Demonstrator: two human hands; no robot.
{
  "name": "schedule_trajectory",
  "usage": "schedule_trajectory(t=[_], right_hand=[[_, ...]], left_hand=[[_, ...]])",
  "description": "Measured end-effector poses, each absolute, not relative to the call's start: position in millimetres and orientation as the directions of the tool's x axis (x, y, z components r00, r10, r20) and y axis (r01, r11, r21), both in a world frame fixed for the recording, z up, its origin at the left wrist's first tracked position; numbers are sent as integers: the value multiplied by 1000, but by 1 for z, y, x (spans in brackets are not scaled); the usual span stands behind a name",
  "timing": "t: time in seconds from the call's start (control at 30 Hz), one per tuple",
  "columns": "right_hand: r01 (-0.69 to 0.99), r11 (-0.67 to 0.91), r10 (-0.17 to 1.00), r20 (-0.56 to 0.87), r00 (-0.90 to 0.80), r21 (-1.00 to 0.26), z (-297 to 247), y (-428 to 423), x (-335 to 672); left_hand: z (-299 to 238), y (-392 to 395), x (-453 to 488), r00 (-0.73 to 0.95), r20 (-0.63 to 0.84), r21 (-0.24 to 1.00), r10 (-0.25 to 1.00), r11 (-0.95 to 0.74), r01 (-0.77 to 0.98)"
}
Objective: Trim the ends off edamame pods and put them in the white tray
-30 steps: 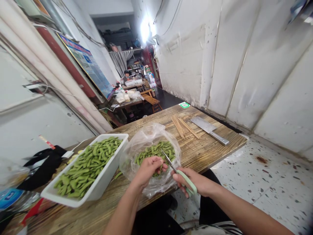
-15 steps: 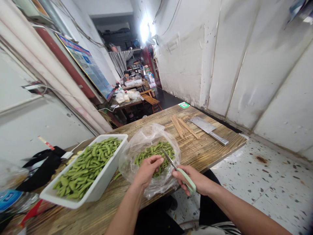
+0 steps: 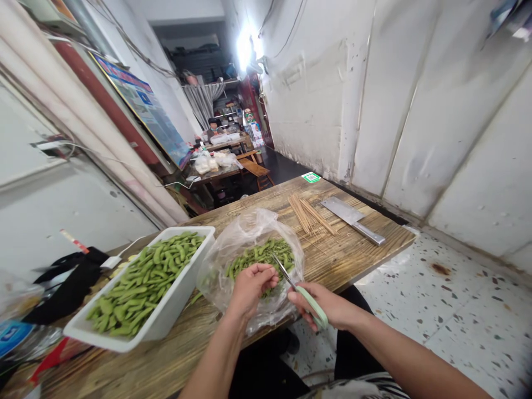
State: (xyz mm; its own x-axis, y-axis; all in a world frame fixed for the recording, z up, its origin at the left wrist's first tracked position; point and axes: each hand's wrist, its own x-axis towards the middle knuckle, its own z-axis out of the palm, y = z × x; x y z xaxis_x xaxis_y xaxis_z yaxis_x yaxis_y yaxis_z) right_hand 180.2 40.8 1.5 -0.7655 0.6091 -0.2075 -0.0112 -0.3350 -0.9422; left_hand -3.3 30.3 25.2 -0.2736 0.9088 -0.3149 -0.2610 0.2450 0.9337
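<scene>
My right hand (image 3: 318,307) grips a pair of scissors (image 3: 310,303) with pale green handles, its metal blades pointing up and left over a clear plastic bag (image 3: 266,219). Inside the open bag lie green soybean pods and trimmings (image 3: 260,252). Just left of the blades, my left hand (image 3: 251,288) is closed in a pinch above the bag; whatever is between the fingertips is too small to make out. To the left stands a white plastic tub (image 3: 155,327) heaped with green soybean pods (image 3: 149,277).
Bamboo skewers (image 3: 310,216) and a cleaver (image 3: 351,219) lie on the wooden table (image 3: 199,349) to the right of the bag. A black bag (image 3: 66,282) and a water bottle (image 3: 16,335) are at far left. In the background sits a person (image 3: 213,127).
The view has shifted slightly, so things sit a little further left. Both hands keep nearly the same pose, with the scissors still beside the left fingertips.
</scene>
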Motion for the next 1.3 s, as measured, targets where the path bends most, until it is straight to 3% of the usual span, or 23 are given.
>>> schedule_trajectory(t=[0.23, 0.3, 0.47, 0.57, 0.63, 0.87, 0.97, 1.07, 1.17, 1.3], right_hand=[[-87, -497, 612, -279, -740, -863, -8, 47, 190], [-122, -573, 597, -311, -739, -810, -10, 49, 196], [-183, -620, 626, -339, -702, -763, -14, 53, 206], [-169, -588, 640, -327, -695, -791, -16, 53, 209], [-162, -577, 641, -321, -698, -800, -17, 52, 210], [-75, -505, 623, -304, -721, -860, -18, 45, 210], [-51, -456, 620, -276, -735, -889, -17, 42, 208], [-28, -425, 622, -269, -735, -905, -13, 41, 203], [-4, -400, 616, -265, -742, -917, -7, 41, 196], [47, -310, 630, -242, -738, -949, -2, 43, 187]], left_hand=[[23, 50, -14, -337, -303, 933, 892, 206, -294], [21, 64, -14, -333, -299, 945, 894, 229, -233], [18, 100, -12, -337, -155, 914, 929, 264, 307], [18, 117, -11, -198, -66, 656, 978, 192, 730], [17, 127, -8, -95, -72, 475, 993, 118, 872], [22, 136, -1, 1, -124, 434, 992, 53, 899], [32, 118, -10, -5, -128, 575, 992, 78, 814], [40, 92, -19, 10, -253, 771, 967, 196, 606], [44, 71, -22, 32, -344, 838, 938, 292, 460], [43, 59, -22, 46, -341, 876, 939, 299, 379]])
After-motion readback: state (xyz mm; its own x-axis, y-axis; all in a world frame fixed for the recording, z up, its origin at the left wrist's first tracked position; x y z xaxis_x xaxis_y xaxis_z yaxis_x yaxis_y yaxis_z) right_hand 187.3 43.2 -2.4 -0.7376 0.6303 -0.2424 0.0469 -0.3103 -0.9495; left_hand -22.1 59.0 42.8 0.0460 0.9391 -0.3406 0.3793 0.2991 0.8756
